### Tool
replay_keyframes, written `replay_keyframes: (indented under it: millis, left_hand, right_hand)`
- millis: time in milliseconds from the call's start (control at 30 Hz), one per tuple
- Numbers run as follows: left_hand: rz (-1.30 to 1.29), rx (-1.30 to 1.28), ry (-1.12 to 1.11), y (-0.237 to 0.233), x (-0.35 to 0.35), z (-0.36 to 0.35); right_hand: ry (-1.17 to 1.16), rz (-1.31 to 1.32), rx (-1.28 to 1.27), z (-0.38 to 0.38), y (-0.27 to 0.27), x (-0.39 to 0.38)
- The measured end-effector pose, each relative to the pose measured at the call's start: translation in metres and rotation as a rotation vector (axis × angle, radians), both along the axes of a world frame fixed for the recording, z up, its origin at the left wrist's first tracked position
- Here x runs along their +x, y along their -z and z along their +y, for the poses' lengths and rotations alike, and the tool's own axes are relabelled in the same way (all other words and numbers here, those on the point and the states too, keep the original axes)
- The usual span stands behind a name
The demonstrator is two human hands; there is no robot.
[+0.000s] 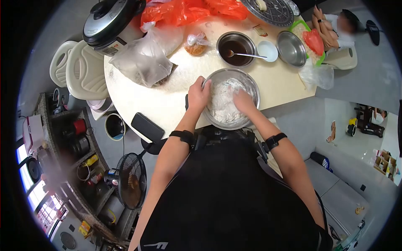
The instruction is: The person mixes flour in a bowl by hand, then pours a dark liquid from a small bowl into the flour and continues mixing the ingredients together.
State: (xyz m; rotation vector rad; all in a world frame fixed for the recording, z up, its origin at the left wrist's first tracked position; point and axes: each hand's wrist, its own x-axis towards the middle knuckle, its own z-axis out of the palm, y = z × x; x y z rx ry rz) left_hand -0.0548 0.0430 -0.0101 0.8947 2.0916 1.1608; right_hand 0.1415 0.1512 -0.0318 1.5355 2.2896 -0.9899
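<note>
In the head view a steel mixing bowl (256,89) of white flour (223,102) sits near the table's front edge. My left hand (199,95) grips the bowl's left rim, with the thumb over the edge. Inside the bowl is my right hand (243,102), its fingers down in the flour and whitened by it. Flour and blur hide how those fingers are bent. Just behind stands a steel bowl of brown liquid (235,46), a spoon (249,55) lying across it. Beside that are a small white bowl (267,51) and another steel bowl (292,49).
On the table's left lie a black phone (147,127) and a cloudy plastic bag (144,62), near an electric cooker (109,29). A small knotted bag (196,45) and red bags (176,12) are farther back. A fan (132,180) stands left; another person (331,31) sits at the right.
</note>
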Motion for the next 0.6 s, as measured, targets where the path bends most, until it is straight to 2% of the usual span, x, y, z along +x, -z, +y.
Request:
replay_keyframes:
  millis: [33, 100, 200, 300, 400, 467, 600]
  left_hand:
    - [-0.003, 0.001, -0.007, 0.001, 0.000, 0.000]
    - [0.008, -0.004, -0.034, 0.000, 0.001, -0.003]
    - [0.017, -0.024, -0.082, -0.001, 0.003, -0.004]
    - [-0.013, -0.055, -0.099, -0.003, 0.008, -0.004]
    - [0.010, -0.070, -0.114, -0.005, 0.005, 0.000]
    - [-0.031, -0.090, -0.126, -0.006, 0.009, -0.003]
    - [-0.064, -0.109, -0.106, -0.006, 0.005, 0.001]
  right_hand:
    - [0.117, 0.067, 0.014, 0.001, 0.009, -0.005]
    - [0.027, 0.157, -0.019, 0.026, 0.047, 0.001]
    - [0.284, 0.270, -0.252, 0.011, -0.025, -0.031]
    - [0.050, 0.516, -0.061, -0.011, -0.031, -0.027]
    - [-0.238, 0.505, 0.205, -0.026, -0.031, -0.032]
    - [-0.353, 0.407, 0.333, -0.037, -0.013, -0.020]
    - [-0.456, 0.349, 0.233, -0.050, -0.019, -0.027]
